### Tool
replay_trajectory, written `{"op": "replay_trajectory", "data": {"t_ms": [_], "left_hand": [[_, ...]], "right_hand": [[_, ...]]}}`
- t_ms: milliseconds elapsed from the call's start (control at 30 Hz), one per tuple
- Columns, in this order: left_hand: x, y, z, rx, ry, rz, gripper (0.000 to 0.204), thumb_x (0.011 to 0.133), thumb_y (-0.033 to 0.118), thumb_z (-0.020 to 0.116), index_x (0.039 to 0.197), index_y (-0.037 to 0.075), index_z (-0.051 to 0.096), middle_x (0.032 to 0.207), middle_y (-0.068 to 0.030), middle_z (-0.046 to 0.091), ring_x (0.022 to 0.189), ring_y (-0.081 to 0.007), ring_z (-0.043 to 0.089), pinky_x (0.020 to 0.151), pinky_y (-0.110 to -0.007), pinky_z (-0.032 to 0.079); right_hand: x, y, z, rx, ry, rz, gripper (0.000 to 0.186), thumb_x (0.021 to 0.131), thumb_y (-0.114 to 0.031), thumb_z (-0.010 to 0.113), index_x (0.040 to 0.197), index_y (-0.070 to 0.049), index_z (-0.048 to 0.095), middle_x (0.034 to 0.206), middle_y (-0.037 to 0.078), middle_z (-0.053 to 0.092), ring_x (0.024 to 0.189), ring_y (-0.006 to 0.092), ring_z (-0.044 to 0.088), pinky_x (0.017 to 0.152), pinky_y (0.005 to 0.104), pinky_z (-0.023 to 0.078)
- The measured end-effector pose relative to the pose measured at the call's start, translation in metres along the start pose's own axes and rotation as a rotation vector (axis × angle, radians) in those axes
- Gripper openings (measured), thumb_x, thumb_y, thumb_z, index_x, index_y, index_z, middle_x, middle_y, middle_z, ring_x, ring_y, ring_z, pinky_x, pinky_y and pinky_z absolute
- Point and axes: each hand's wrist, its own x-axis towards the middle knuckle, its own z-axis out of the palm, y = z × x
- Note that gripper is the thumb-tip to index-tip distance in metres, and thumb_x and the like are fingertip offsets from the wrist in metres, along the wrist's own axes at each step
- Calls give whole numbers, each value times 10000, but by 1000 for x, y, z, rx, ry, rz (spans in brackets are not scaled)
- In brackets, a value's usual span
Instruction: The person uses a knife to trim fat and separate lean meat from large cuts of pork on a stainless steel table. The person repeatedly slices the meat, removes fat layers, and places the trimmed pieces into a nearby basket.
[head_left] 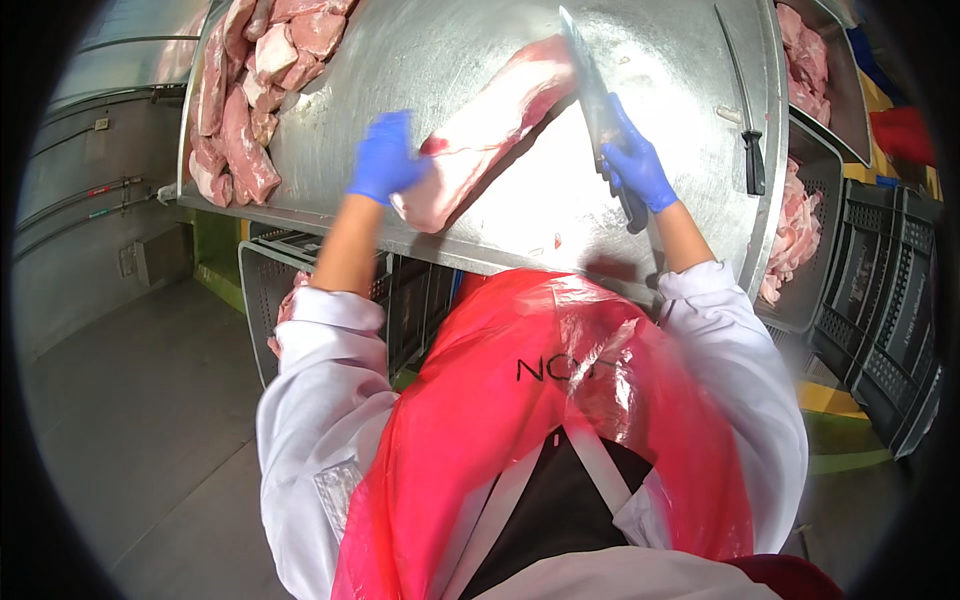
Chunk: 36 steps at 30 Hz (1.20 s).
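A long slab of pink meat with a pale fat layer [490, 125] lies slantwise on the steel table [640, 30], its near end close to the front edge. My left hand [386, 160], in a blue glove, is at the left side of that near end. It is smeared by motion, so its grip and whether it touches the meat are unclear. My blue-gloved right hand [638, 165] is closed around the dark handle of a knife [592, 85]. The long blade points away from me, beside the slab's far end.
Several meat pieces [250, 140] are heaped at the table's left. A sharpening steel [745, 105] with a black handle lies at the right. Beyond the right edge are a grey bin of trimmings [822, 175] and black crates [880, 300]. Another bin [262, 300] stands below the front edge.
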Motion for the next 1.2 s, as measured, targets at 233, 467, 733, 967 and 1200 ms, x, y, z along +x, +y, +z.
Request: {"op": "replay_trajectory", "data": {"t_ms": [233,467,733,967,1200], "left_hand": [[2,90,29,-1,-173,124,305,854,199,633,1114,54,568,1042,-187,691,984,-333,667,822,-484,465],[17,91,3,-556,-274,89,149,840,149,632,920,42,568,795,-150,643,754,-203,630,635,-376,460],[25,86,-20,-1222,-304,-284,105,827,97,652,787,77,558,732,20,530,685,-80,469,595,-265,422],[29,93,-44,-1461,-46,-389,100,844,31,639,790,52,558,680,20,501,586,-63,443,542,-233,364],[11,63,-48,-1549,100,-295,159,875,70,637,757,78,531,698,18,497,620,-64,443,562,-227,374]], "right_hand": [[5,-4,39,-138,-90,24,747,945,-138,569,1590,-358,263,726,41,623,586,100,578,614,290,542],[40,-1,87,-294,-236,-33,721,969,-256,565,1592,-378,223,767,127,668,647,226,660,684,374,558],[-16,43,60,-568,-386,-114,637,1008,-354,472,1593,-345,220,894,215,696,851,375,696,847,466,532],[24,-6,117,-527,-347,-28,662,992,-350,486,1596,-331,216,946,230,703,794,386,704,810,464,555],[17,1,135,-584,-446,-50,704,971,-279,528,1600,-316,215,867,191,712,650,286,703,690,391,574]]}}
